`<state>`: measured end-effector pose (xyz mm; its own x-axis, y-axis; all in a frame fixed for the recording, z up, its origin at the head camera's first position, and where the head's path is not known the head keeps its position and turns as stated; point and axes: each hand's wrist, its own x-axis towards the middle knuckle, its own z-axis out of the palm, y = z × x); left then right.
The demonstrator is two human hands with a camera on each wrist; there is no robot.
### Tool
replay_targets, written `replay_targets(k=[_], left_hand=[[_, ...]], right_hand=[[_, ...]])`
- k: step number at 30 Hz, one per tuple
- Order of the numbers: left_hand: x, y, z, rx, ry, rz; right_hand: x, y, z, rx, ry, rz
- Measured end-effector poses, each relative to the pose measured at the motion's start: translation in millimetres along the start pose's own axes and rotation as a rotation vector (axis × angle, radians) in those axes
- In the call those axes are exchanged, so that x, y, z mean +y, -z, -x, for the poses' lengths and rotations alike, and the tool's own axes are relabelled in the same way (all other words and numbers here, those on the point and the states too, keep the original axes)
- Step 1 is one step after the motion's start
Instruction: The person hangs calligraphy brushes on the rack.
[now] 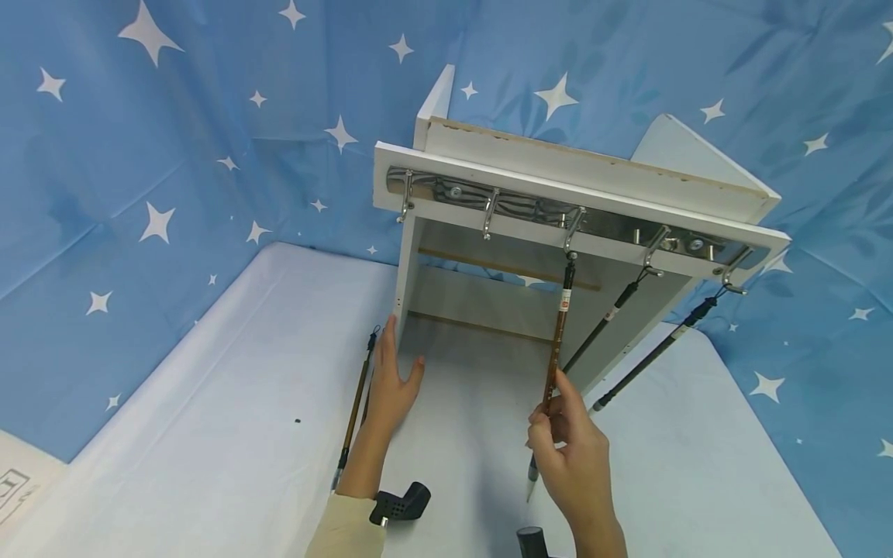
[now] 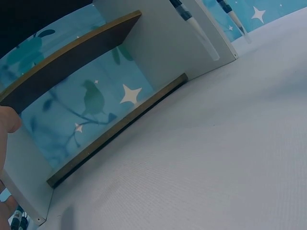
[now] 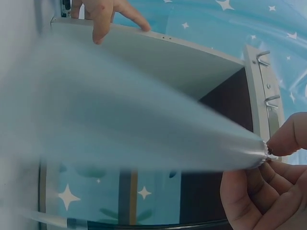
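A calligraphy brush [image 1: 560,333] with a brown handle hangs by its loop at the third hook [image 1: 574,230] of a white shelf unit [image 1: 586,174]. My right hand [image 1: 575,457] pinches it low on the handle. In the right wrist view its pale end [image 3: 168,124] looms large and blurred before the lens, with fingertips at its narrow part. My left hand [image 1: 393,391], fingers extended, rests against the unit's left side panel [image 1: 408,271]. Two darker brushes hang from the hooks to the right, one of them a long brush [image 1: 656,353].
Beside my left forearm, brushes [image 1: 357,395] lie on the white-covered table [image 1: 230,403]. The two leftmost hooks [image 1: 491,213] bear no brush. A small dark speck [image 1: 298,421] lies on the cloth. Blue star-patterned fabric [image 1: 209,116] hangs behind.
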<state>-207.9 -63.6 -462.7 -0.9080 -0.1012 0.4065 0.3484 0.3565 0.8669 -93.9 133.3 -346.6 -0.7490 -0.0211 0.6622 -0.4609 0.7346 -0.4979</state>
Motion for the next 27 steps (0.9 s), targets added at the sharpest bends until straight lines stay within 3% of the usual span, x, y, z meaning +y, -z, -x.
replay_targets(k=[16, 23, 27], left_hand=[[-2.7, -1.4, 0.4, 0.002, -0.002, -0.012], [-2.6, -1.3, 0.2, 0.004, -0.004, -0.015], [-2.1, -1.2, 0.3, 0.001, -0.003, -0.016]], right_hand=[[3, -1, 0.4, -0.017, -0.076, 0.009], [9, -4, 1.5, -0.011, -0.025, -0.023], [11, -6, 1.9, -0.027, -0.044, -0.061]])
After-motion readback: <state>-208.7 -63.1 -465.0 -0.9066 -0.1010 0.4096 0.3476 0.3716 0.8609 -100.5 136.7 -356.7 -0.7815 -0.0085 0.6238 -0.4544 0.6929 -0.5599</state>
